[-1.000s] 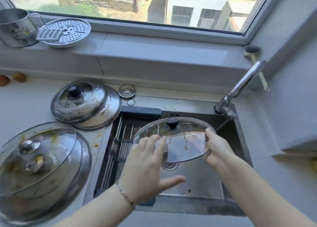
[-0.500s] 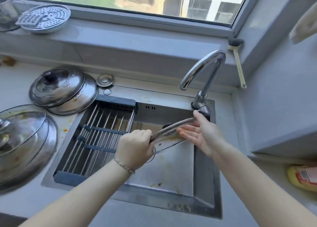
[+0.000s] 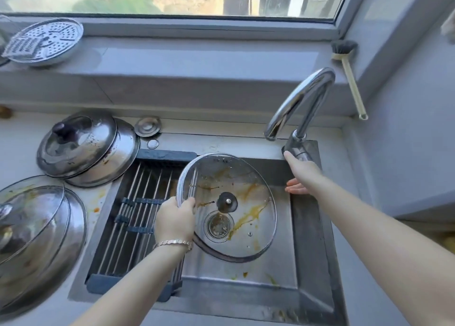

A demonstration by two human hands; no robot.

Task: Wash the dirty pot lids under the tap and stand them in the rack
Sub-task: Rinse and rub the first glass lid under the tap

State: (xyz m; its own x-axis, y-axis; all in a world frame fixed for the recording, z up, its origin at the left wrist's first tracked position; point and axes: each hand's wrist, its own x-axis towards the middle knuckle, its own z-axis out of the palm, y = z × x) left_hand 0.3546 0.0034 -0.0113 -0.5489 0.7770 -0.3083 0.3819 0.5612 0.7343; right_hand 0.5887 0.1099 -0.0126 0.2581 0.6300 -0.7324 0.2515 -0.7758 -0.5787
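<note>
Gripping glass lid [image 3: 227, 206] in left hand [image 3: 174, 220].

left hand [image 3: 176, 218] curled, right hand [image 3: 301, 175] outstretched

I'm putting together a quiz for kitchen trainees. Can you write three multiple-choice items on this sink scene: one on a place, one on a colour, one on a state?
1. Where is the dish brush? A in the sink; B at the window ledge's right end; C on the rack.
2. The glass lid's knob is: A black; B red; C white.
3. The left hand: A grips the glass lid's rim; B lies flat on the counter; C holds the brush.
Key: B, it leans by the window corner; A, it shows dark through the glass; A, its fingers curl round the rim.
</note>
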